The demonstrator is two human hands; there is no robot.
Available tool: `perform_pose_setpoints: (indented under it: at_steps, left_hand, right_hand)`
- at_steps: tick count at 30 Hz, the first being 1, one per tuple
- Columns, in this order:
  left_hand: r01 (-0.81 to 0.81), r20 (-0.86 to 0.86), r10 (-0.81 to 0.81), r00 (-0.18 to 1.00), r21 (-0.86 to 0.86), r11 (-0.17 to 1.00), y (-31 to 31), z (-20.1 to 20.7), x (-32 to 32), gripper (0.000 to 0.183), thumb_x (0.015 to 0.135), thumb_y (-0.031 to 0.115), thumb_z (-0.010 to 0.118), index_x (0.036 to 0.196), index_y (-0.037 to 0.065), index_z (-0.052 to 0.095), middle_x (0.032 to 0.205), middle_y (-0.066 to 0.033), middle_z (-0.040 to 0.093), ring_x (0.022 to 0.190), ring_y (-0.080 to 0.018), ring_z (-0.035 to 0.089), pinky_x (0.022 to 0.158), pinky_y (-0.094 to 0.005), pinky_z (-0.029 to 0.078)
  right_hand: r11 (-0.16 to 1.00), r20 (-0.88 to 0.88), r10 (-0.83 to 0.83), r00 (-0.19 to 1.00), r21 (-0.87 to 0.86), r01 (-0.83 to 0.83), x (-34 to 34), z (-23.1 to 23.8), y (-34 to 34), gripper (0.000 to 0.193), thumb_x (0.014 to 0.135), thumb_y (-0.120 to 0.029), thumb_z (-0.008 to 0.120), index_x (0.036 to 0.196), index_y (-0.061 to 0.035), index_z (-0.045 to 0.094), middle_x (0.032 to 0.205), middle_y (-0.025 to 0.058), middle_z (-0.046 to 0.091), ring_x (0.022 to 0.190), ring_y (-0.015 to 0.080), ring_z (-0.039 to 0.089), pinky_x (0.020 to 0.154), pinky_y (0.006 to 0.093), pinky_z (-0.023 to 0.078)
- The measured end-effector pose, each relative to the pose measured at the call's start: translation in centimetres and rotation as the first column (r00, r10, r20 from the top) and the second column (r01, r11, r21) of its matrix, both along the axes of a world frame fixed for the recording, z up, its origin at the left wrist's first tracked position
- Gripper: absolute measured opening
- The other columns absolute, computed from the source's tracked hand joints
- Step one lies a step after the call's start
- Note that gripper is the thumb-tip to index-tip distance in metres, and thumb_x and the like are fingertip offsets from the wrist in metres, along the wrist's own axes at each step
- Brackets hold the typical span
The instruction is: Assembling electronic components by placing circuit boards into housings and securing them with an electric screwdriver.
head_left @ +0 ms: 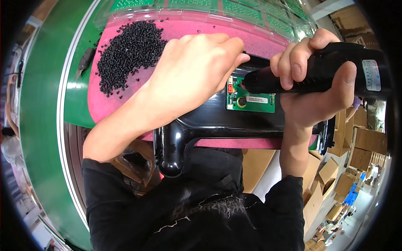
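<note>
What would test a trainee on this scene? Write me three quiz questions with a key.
1. Which hand holds the black tool?
2. True or false: the black pile lies on the pink mat.
3. The black tool's narrow end is at:
A. the black pile
B. the green board
C. the pink mat

Key: 1. The right hand; 2. True; 3. B.

left hand (199,60) partly hiding its own fingers, their grip unclear, black tool (324,62) cut off at right, any contact with the green circuit board (251,104) hidden, white label (256,100) too small to read, clear trays (184,17) toward the far edge of the bench (44,104) cut off above
</note>
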State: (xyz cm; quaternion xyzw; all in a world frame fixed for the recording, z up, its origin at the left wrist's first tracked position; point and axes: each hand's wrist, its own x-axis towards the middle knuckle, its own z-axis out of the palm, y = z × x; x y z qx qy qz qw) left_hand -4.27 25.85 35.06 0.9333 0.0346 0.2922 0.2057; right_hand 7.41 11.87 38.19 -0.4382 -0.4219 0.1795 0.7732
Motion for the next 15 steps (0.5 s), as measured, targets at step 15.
perform_pose_setpoints:
  at_steps: [15]
  left_hand:
    - [0.05,-0.219,-0.074,0.973,-0.114,0.992,0.2,0.0,-0.4,0.014,0.081,0.013,0.066,0.085,0.0,0.065,0.077,-0.0166,0.065,0.076,-0.0371,0.063,0.068,-0.0444,0.05]
  right_hand:
    - [0.999,0.049,0.033,0.998,-0.029,-0.032,-0.1,-0.3,1.0,0.062,0.091,-0.062,0.044,0.105,-0.0026,0.052,0.061,0.0015,0.047,0.047,0.0119,0.041,0.054,0.0298,0.039]
